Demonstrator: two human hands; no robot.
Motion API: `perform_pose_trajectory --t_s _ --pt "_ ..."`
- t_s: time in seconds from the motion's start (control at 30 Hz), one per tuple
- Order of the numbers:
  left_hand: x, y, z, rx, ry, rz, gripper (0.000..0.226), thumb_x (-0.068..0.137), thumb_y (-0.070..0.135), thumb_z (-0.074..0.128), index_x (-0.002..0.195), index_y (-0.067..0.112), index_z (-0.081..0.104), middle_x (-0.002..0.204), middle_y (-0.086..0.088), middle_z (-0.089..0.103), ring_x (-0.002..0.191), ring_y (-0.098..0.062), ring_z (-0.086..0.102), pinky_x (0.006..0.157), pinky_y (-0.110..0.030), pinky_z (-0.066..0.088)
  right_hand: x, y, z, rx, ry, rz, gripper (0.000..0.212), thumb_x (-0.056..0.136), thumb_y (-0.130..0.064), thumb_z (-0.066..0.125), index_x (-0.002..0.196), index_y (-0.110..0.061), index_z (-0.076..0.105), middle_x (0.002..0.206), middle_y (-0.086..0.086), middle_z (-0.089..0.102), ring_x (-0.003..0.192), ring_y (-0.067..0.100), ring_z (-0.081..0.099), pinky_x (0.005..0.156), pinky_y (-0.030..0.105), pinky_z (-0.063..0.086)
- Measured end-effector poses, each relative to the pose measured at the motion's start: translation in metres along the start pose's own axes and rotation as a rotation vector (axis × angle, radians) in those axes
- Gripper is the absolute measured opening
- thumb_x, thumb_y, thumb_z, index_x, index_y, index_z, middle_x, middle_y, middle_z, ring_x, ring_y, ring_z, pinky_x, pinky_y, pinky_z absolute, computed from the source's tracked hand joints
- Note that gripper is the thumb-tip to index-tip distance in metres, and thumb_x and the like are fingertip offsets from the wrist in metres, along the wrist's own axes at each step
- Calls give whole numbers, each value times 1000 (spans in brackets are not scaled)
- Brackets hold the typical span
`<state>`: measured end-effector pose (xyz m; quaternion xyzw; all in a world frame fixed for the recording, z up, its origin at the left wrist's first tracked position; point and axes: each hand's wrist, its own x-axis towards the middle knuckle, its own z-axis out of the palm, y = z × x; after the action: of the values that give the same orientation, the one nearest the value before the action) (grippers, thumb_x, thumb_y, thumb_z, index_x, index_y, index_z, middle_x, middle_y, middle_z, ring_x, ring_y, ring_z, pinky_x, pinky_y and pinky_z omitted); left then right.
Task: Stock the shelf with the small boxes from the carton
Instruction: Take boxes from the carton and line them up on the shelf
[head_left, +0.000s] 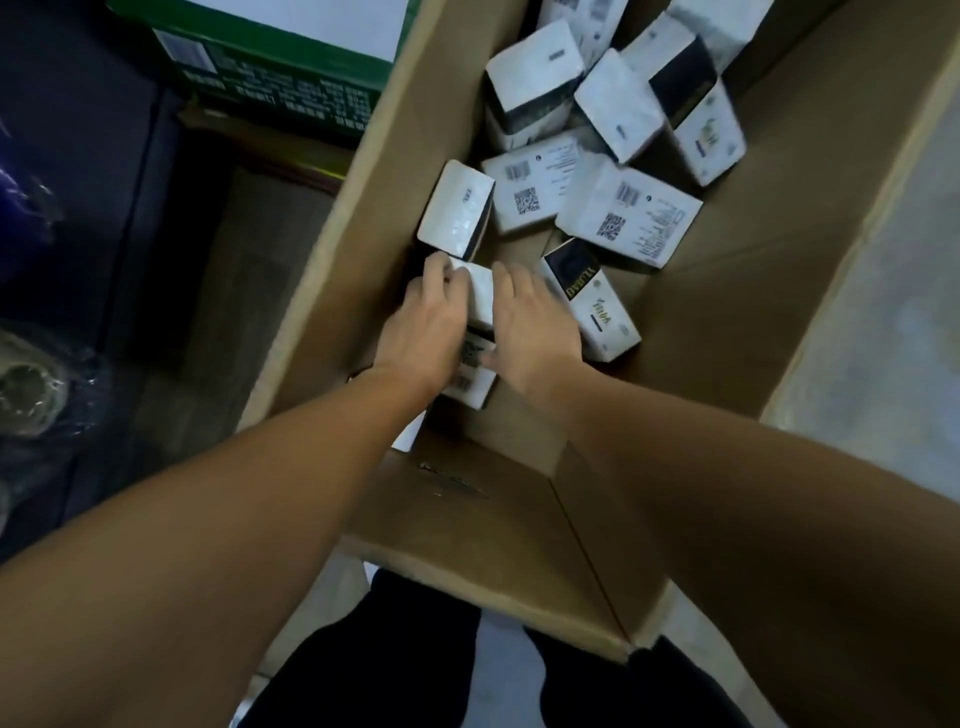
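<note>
From above, both arms reach down into the carton (363, 171), since that is where the stock lies. The left hand (423, 325) and right hand (530, 332) flank one box (480, 299) by the near-left wall, fingers (439, 273) curled over its far end, apparently to lift it. More boxes (628, 218) lie jumbled beyond. A green case (280, 88) sits outside. No shelf shows.
</note>
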<state>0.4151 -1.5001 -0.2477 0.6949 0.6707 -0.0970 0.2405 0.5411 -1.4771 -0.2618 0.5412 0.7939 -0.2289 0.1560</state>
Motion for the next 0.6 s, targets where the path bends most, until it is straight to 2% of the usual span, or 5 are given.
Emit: perform_pose_trajectory --t_s 0.1,0.17,0.3,0.43,0.6 --pt "8 1 10 -24 62 -21 51 83 -9 54 131 3 43 143 -21 32 105 -36 54 66 -36 43 16 1 11 64 5 55 67 86 -20 71 139 -7 32 139 9 40 129 24 44 94 30 43" --pt "8 -1 10 -18 65 -36 56 83 -9 55 136 5 41 142 -20 33 102 -34 55 65 -34 44 17 0 7 79 23 65 49 86 -11 68 127 -10 40 131 8 46 120 23 50 87 29 44" --pt "-5 -2 -18 2 19 -14 74 82 -3 66 146 12 32 143 -16 30 108 -33 52 75 -41 54 -6 1 -22 105 41 13 51 85 -13 69 128 -13 42 128 6 48 113 22 53 80 25 39" --pt "-29 11 -81 39 42 61 61 81 -1 69 136 9 43 131 -13 45 110 -33 50 79 -43 53 -44 -5 -79 159 70 -5 46 87 -16 68 128 -15 45 124 4 49 108 22 55 72 25 32" --pt "-63 37 -188 5 33 136 46 86 4 64 128 10 46 125 -8 48 115 -28 49 72 -36 44 -97 -10 -188 154 77 -45 53 89 -18 65 136 -16 41 131 3 48 116 21 52 83 28 40"
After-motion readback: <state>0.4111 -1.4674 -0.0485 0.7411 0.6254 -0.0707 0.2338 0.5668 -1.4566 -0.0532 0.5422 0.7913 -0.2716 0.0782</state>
